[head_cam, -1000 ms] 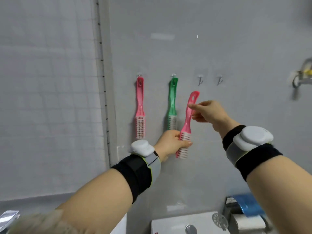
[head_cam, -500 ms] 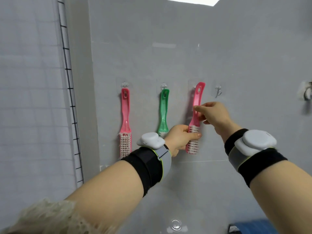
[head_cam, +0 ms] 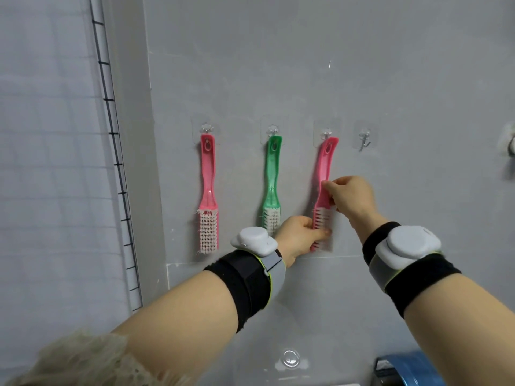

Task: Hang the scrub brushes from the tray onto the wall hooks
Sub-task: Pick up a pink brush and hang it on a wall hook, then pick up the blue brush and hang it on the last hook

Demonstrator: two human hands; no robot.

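Clear adhesive hooks run in a row across the grey wall. A pink scrub brush (head_cam: 208,190) hangs from the leftmost hook and a green scrub brush (head_cam: 272,182) from the second. A second pink brush (head_cam: 325,165) stands upright against the wall, its handle hole at the third hook (head_cam: 326,132). My left hand (head_cam: 299,238) pinches its bristle head from the left. My right hand (head_cam: 349,195) grips its lower handle from the right. The fourth hook (head_cam: 364,139) at the right holds nothing. The tray is out of sight.
A white tiled wall with a black dotted corner strip (head_cam: 117,162) lies to the left. A round chrome fitting (head_cam: 290,358) sits low on the wall, a blue object (head_cam: 412,369) at the bottom right, and a wall fixture (head_cam: 510,146) at the right edge.
Both hands carried the second pink brush up and to the right, from a tilted pose beside the green brush to upright at the third hook. My right hand slid down the handle.
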